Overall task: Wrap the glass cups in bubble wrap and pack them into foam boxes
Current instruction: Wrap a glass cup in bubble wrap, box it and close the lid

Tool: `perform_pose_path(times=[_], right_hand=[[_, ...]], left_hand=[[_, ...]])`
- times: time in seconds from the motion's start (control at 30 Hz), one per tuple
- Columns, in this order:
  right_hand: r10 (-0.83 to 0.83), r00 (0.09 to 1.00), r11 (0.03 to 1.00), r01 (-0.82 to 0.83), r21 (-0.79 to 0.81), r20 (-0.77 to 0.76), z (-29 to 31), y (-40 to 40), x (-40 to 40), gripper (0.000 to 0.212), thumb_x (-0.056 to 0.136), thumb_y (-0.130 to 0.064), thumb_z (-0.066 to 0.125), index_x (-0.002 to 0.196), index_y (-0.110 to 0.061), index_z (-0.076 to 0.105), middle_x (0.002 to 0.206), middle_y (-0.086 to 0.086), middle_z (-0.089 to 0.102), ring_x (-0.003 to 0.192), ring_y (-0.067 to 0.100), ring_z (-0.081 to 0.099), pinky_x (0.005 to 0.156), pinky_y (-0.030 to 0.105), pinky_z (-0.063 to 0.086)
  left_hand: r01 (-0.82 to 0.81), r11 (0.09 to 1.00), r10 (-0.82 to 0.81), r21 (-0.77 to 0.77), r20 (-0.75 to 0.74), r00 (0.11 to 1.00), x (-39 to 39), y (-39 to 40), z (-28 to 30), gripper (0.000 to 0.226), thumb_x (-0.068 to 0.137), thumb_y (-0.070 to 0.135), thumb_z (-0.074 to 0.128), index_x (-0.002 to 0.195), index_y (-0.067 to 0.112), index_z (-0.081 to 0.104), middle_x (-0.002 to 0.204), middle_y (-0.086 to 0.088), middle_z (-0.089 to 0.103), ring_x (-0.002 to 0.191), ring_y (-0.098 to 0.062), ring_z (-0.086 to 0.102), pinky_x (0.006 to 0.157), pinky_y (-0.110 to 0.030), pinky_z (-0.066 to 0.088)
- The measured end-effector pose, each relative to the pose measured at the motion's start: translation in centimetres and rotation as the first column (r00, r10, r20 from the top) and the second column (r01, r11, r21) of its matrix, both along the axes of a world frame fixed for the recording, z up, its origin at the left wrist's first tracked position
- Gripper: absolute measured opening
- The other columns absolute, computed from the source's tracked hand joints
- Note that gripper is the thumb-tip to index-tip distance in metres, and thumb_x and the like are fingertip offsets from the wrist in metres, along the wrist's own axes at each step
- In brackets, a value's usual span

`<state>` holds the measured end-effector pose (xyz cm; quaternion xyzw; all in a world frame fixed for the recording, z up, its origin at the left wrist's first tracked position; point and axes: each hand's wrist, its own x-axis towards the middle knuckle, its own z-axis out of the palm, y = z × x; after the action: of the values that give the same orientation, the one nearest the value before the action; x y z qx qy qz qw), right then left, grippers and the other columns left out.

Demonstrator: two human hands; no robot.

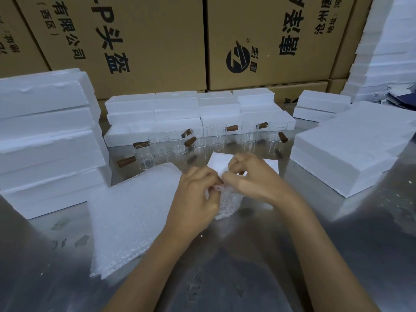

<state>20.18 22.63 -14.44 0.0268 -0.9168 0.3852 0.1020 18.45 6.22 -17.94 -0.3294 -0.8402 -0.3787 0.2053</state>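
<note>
- Head view: a cup bundle (227, 202), a cup rolled in bubble wrap, sits between the two hands above the steel table (247, 278), its lower end near or on the tabletop; I cannot tell which.
- The left hand (195, 199) curls round the bundle's left side, fingers bent, fingertips pinching the wrap at the top.
- The right hand (252, 176) comes over the top from the right, its fingers curled and pinching the same gathered wrap; the two sets of fingertips meet there.
- A brown bit of handle peeks out under the right fingers.
- A wrap stack (132, 212) lies flat just left of the left hand.
- An open foam box (216, 161) lies just behind the hands.
- Bare cups (198, 140) with brown handles stand in a row behind it.
- Foam boxes (49, 140) are stacked left, back and right, with cartons (139, 41) behind.
</note>
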Motion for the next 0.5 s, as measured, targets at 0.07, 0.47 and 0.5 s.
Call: perform_pose_path(times=[0.07, 0.47, 0.5], right_hand=[[-0.065, 0.993, 0.998, 0.065, -0.002, -0.096, -0.4, 0.1, 0.5, 0.025, 0.078, -0.036, 0.058, 0.054, -0.030, 0.061, 0.086, -0.014, 0.060, 0.096, 0.003, 0.049, 0.076, 0.023, 0.037], [0.007, 0.983, 1.000, -0.002, 0.028, -0.183, -2.6, -0.1, 2.2, 0.013, 0.079, -0.017, 0.060, 0.069, -0.025, 0.065, 0.086, -0.017, 0.065, 0.097, 0.004, 0.045, 0.080, 0.021, 0.040], [0.010, 0.983, 0.999, -0.003, 0.040, -0.182, -2.7, -0.2, 2.1, 0.012, 0.078, -0.019, 0.060, 0.068, -0.025, 0.065, 0.086, -0.018, 0.065, 0.098, 0.004, 0.045, 0.080, 0.020, 0.039]], left_hand=[[0.021, 0.994, -0.024, -0.106, -0.023, 0.999, 0.0, -0.1, 0.2, 0.026, 0.087, 0.019, 0.048, 0.083, 0.014, 0.074, 0.090, 0.018, 0.066, 0.094, -0.006, 0.049, 0.087, -0.032, 0.039], [0.152, 0.987, -0.134, -0.057, 0.245, 0.960, 0.1, -1.5, 0.2, 0.020, 0.079, 0.035, 0.071, 0.094, 0.032, 0.059, 0.094, 0.021, 0.063, 0.099, -0.001, 0.055, 0.082, -0.012, 0.040], [0.169, 0.986, -0.157, -0.018, 0.280, 0.947, 0.1, -1.7, 0.3, 0.019, 0.081, 0.032, 0.074, 0.093, 0.031, 0.059, 0.095, 0.020, 0.064, 0.099, -0.002, 0.057, 0.083, -0.014, 0.041]])
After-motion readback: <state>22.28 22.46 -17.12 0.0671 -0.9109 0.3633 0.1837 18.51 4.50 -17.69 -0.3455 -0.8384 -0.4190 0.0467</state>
